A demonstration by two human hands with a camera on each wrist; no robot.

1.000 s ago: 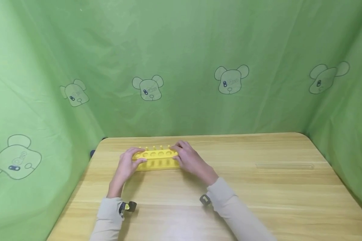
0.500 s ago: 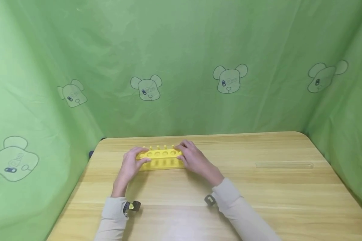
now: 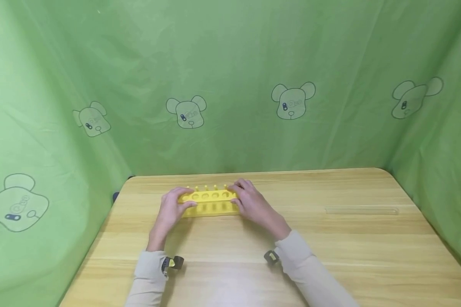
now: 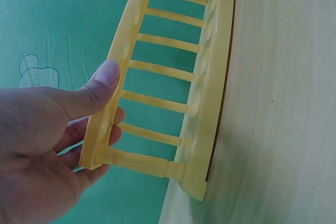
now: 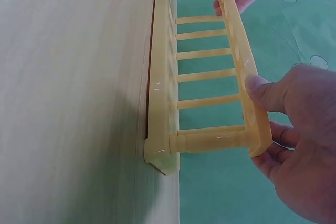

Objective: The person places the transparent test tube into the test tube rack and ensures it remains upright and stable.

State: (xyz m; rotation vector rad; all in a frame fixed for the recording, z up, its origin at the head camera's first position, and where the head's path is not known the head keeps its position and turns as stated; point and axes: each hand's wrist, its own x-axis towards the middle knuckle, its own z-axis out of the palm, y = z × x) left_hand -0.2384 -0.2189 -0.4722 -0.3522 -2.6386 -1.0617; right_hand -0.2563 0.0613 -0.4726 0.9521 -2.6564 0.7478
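A yellow plastic test tube rack (image 3: pixel 210 208) stands upright towards the back of the table. Its top plate has a row of round holes, and thin pegs rise behind it. My left hand (image 3: pixel 172 207) grips the left end of the top plate, thumb on the near edge and fingers at the far side. At the opposite end, my right hand (image 3: pixel 253 204) pinches the same plate in a like manner. Both wrist views show the rack's base (image 4: pixel 212 103) at the wooden surface; whether it touches all along cannot be told.
A long, clear, slender tube-like piece (image 3: pixel 362 211) lies on the wooden table (image 3: pixel 230 256) at the right. Green curtain cloth (image 3: pixel 238 140) with bear-head prints hangs around the back and sides.
Both hands have moved the test tube rack a short way to the right, keeping their grip on its ends. The clear piece has stayed in place.
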